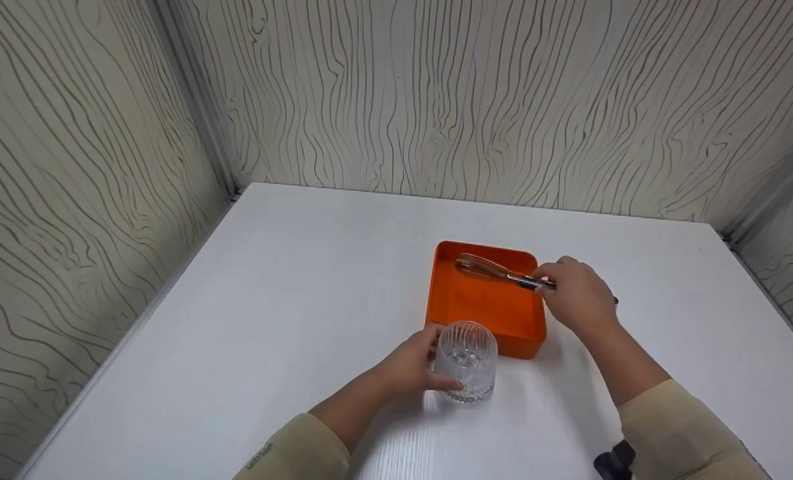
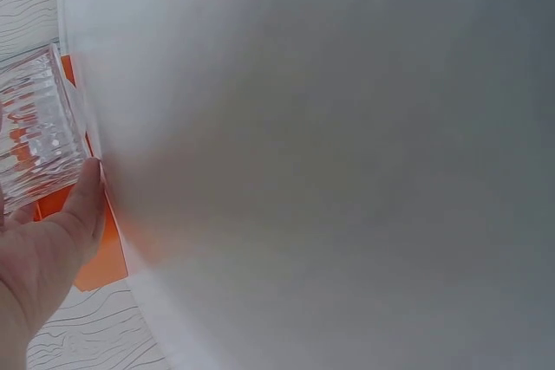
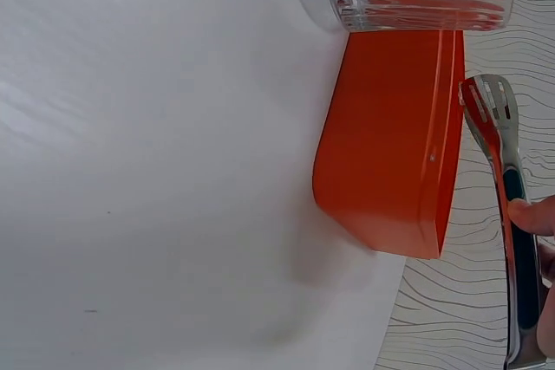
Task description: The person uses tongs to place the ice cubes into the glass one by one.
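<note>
My right hand (image 1: 579,297) grips metal tongs (image 1: 493,269) by their dark handle, thumb pressed along it. The slotted heads of the tongs point left, above an orange square container (image 1: 496,310); in the right wrist view they are near its rim (image 3: 449,162). My left hand (image 1: 413,363) holds a clear ribbed glass (image 1: 471,357) from its left side, thumb at the front and fingers behind. Upright, the glass stands at the container's near side and hides part of that wall. In the left wrist view the glass (image 2: 39,123) shows only partly, at the left edge.
Both hands work over a white table (image 1: 289,287). A wood-patterned panel (image 1: 396,100) rises behind it, with another panel (image 1: 69,200) along the left. A black object (image 1: 613,460) lies by the right sleeve at the near edge of view, partly hidden.
</note>
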The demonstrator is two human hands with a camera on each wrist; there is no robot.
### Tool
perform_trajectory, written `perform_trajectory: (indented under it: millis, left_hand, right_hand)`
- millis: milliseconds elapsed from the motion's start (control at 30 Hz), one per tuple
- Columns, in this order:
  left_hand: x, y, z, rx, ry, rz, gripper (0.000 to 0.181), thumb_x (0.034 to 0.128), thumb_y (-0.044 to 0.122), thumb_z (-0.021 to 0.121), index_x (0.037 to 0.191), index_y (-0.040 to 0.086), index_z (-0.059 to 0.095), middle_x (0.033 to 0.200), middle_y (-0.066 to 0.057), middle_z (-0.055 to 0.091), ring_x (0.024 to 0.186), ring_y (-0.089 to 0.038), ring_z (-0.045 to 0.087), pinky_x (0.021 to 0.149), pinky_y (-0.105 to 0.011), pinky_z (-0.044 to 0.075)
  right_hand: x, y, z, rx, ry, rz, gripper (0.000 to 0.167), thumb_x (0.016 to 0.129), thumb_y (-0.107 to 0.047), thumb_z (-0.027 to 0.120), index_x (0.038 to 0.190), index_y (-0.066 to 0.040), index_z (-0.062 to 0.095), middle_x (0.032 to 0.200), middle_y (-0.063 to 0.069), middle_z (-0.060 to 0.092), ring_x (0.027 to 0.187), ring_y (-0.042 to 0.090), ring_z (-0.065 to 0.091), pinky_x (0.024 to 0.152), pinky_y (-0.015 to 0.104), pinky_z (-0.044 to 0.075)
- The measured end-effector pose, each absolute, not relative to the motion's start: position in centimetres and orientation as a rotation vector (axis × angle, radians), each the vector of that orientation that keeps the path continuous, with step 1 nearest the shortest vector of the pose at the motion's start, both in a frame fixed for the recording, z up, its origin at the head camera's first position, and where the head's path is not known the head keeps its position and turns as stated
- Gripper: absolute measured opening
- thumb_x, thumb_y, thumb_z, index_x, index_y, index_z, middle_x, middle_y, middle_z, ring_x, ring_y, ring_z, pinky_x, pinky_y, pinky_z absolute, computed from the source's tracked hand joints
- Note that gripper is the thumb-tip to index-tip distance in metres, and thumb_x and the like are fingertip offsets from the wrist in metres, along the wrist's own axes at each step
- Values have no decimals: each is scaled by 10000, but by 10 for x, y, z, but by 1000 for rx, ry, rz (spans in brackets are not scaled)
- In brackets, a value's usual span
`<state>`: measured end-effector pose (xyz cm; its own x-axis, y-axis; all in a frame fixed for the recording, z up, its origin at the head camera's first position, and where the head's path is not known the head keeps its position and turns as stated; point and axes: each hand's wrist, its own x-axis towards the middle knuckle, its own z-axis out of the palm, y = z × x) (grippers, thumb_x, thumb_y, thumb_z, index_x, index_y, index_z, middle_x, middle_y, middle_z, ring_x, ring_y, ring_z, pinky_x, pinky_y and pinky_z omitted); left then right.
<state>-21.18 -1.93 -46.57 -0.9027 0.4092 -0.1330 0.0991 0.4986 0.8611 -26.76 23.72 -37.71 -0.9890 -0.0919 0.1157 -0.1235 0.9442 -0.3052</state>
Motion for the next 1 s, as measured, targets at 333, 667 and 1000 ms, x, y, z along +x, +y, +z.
perform_trajectory:
  millis: [333,667,1000]
  left_hand:
    - [-210,-17,-466,379,2440,1345,698,639,350,817,1195,361,394,1143,165,495,1094,-111,486,961,-378,424]
    - [-211,-17,-466,402,2438,1352,694,638,338,823,1196,328,411,1130,162,507,1087,-117,498,950,-368,433]
    - [-210,-16,-464,403,2433,1364,696,644,317,824,1204,341,411,1124,179,507,1075,-97,494,965,-375,419]
  right_hand:
    - [-235,248,-361,278,-2952,568,162,832,-108,653,984,-149,695,864,30,567,736,202,518,595,318,468]
    - [-195,255,-348,401,-2909,584,198,799,-73,681,942,-207,699,818,-51,534,719,148,483,602,284,439]
    - [-173,260,-357,471,-2883,528,255,749,-76,729,892,-283,690,786,-132,499,690,71,456,573,224,416]
